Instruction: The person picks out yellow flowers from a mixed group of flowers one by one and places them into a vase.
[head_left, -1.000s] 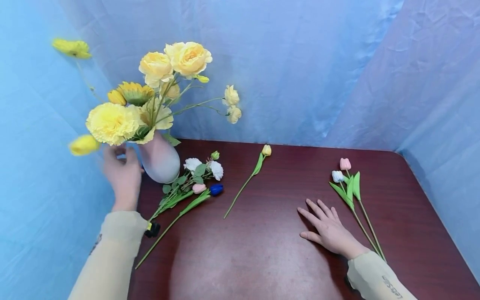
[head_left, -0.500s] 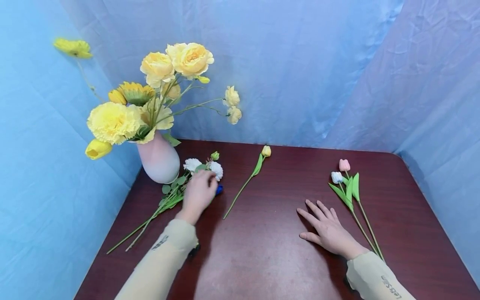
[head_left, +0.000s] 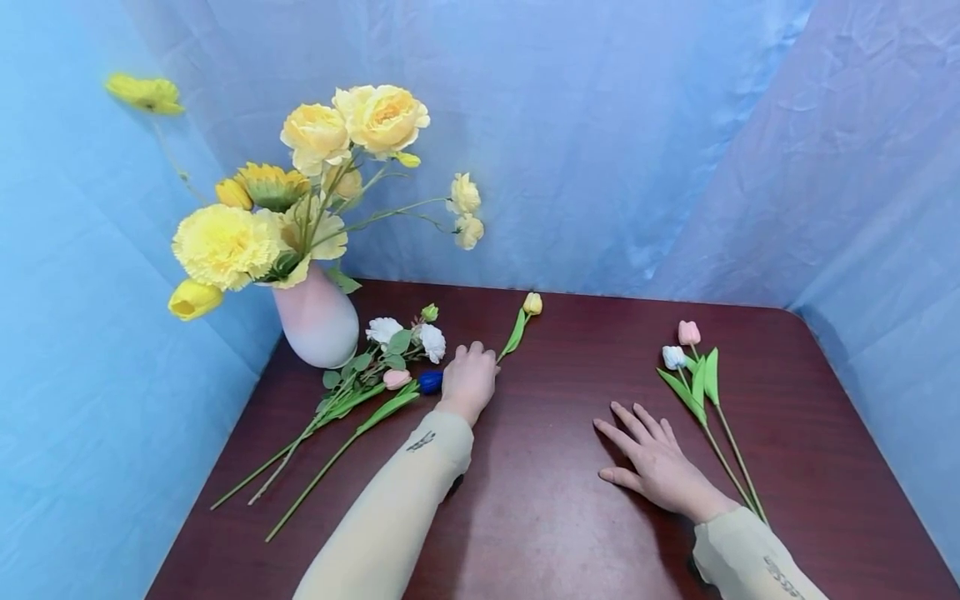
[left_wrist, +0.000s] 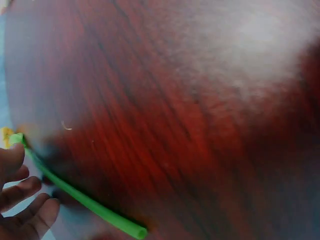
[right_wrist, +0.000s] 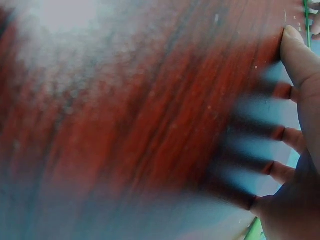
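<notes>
My left hand (head_left: 470, 381) is low over the table at the stem of a yellow tulip (head_left: 532, 304). In the left wrist view, the tulip's green stem (left_wrist: 95, 205) runs past the thumb, which lies right at it; the bent fingers (left_wrist: 22, 192) are spread apart below the stem. Part of the stem is hidden under the hand in the head view. A blue tulip (head_left: 431, 382) lies just left of this hand. My right hand (head_left: 663, 467) rests palm down on the table, fingers spread, holding nothing. Beside it lie a pink tulip (head_left: 688, 333) and a pale blue tulip (head_left: 674, 357).
A pink-and-white vase (head_left: 318, 325) with several yellow flowers stands at the back left of the dark red table (head_left: 555, 517). White flowers (head_left: 431, 342) and another pink tulip (head_left: 397, 379) lie before it. Blue cloth (head_left: 585, 150) hangs behind.
My left hand has moved from beside the vase, across the white flowers and tulips, rightward to the yellow tulip's stem. The right hand has stayed put.
</notes>
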